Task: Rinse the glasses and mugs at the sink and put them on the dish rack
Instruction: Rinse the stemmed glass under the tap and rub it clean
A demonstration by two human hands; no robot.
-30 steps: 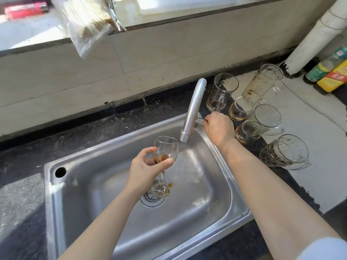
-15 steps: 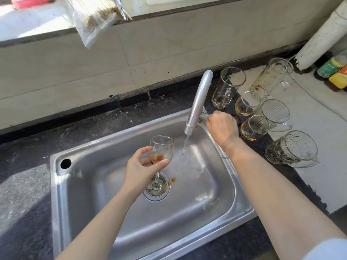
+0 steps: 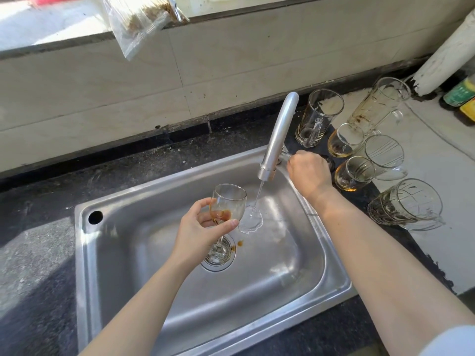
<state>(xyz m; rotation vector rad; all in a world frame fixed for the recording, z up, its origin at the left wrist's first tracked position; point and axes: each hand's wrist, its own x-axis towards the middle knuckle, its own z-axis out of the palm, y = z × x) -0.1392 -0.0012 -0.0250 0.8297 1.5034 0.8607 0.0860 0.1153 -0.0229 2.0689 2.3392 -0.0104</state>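
My left hand (image 3: pixel 198 227) holds a stemmed wine glass (image 3: pixel 228 201) upright by its bowl over the steel sink (image 3: pixel 128 253); brown dregs sit in the bowl. My right hand (image 3: pixel 308 173) is closed on the tap handle behind the silver faucet (image 3: pixel 279 134). A thin stream of water (image 3: pixel 258 196) falls from the spout and splashes on the sink floor just right of the glass. Several dirty glass mugs (image 3: pixel 354 173) stand and lie on the counter to the right of the sink. No dish rack is in view.
A tiled wall and a window ledge run along the back, with a clear plastic bag (image 3: pixel 138 24) hanging over the ledge. A white pipe (image 3: pixel 442 57) and bottles (image 3: pixel 460 93) stand at the far right. Dark counter (image 3: pixel 33 265) surrounds the sink.
Water has started running from the faucet and now splashes in the sink. My left hand has kept the wine glass just left of the stream. My right hand stays on the tap handle.
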